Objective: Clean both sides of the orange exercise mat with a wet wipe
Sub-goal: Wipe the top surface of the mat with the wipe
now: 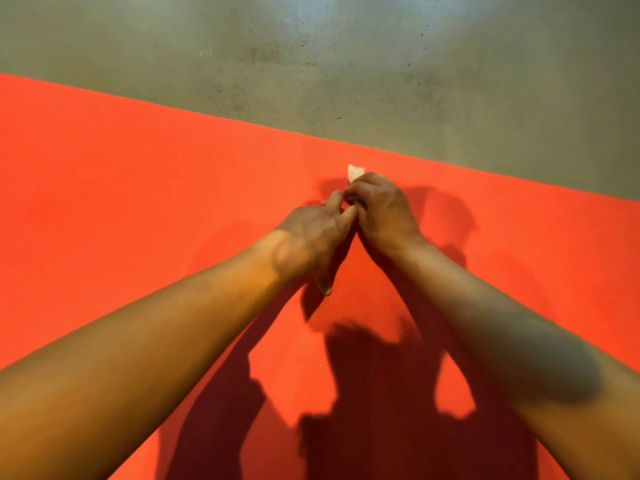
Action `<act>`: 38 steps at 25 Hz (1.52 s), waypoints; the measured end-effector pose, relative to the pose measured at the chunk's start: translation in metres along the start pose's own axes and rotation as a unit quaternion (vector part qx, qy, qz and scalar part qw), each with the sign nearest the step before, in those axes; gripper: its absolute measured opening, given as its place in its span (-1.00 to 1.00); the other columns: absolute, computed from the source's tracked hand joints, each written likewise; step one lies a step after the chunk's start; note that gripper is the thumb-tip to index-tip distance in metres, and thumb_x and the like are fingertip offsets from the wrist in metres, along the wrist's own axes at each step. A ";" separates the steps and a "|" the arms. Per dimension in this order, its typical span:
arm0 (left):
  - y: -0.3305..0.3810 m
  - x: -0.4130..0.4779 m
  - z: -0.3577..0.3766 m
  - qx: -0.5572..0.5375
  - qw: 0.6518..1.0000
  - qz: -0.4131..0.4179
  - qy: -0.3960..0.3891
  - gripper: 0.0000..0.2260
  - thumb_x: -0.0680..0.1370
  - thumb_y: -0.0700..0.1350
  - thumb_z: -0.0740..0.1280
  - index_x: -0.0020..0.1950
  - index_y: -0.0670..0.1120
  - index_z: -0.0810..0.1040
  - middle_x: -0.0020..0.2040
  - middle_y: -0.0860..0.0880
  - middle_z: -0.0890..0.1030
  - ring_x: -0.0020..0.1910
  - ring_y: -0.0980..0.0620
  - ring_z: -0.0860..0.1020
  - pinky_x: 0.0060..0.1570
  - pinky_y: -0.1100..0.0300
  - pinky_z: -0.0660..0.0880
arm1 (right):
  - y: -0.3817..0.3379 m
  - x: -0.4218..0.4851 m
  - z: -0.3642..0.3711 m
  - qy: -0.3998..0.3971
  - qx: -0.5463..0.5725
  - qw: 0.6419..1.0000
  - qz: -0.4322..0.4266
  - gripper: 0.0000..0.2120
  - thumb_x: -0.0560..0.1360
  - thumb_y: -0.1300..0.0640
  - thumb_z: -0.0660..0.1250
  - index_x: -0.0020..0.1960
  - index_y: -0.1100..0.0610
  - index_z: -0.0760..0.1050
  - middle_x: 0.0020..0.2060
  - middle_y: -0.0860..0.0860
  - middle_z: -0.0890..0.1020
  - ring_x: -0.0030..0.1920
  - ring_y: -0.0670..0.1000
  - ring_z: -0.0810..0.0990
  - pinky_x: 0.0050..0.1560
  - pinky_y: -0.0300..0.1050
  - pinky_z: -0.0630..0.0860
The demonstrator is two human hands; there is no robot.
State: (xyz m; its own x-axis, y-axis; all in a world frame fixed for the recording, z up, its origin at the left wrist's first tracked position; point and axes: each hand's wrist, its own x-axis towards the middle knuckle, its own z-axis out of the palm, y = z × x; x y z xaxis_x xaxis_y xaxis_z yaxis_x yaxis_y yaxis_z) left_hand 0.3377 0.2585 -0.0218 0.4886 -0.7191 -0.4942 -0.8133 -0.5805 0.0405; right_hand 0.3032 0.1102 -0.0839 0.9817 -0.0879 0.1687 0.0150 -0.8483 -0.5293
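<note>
**Both hands bunched on wipe near far edge of mat: regrip, not a stroke**

The orange exercise mat (pixel 138 202) lay flat on the grey concrete floor (pixel 346 64). It filled the view from 9 through 6 to 3 o'clock, with its far edge running diagonally and the floor beyond at 12.

Only a small white corner of the wet wipe (pixel 355 172) showed, poking out at 12 o'clock of the right hand (pixel 384 213), near the mat's far edge. The right hand's fingers were curled round the rest of it, knuckles up. The left hand (pixel 311 237) sat at 8 o'clock of the right and touched it, fingers bent in against the right's fingers, thumb pointing to 6. Its fingertips were hidden, so I could not tell whether it pinched the wipe. I also could not tell whether the wipe touched the mat.

This read as refolding or regripping. To do it well:
- Turn a fresh face outward.
- Flatten the wad into a pad so more of it meets the foam.
- Press the pad under flat fingers.
- Start right at the far edge and pull overlapping passes toward 6.

No wet track was readable, so progress was unclear. The underside would need a flip.
</note>
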 end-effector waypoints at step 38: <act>-0.006 -0.020 0.024 -0.099 0.993 -0.055 0.031 -0.12 0.07 0.18 0.69 0.28 -0.03 0.42 0.33 -0.05 0.37 0.11 -0.14 0.58 -0.10 -0.05 0.55 | 0.014 -0.032 -0.012 0.107 -0.054 0.985 0.126 -0.84 0.46 0.30 0.32 -0.07 0.20 0.68 -0.12 0.15 0.68 -0.07 0.22 0.61 -0.05 0.02 0.47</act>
State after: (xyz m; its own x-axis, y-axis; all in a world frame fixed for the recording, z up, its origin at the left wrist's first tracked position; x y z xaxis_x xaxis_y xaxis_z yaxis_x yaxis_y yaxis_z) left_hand 0.3249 0.2850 -0.0330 0.5950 -0.6653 -0.4509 -0.6783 -0.7166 0.1622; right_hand 0.2700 0.0947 -0.0873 0.8890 -0.4014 0.2205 -0.2562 -0.8349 -0.4872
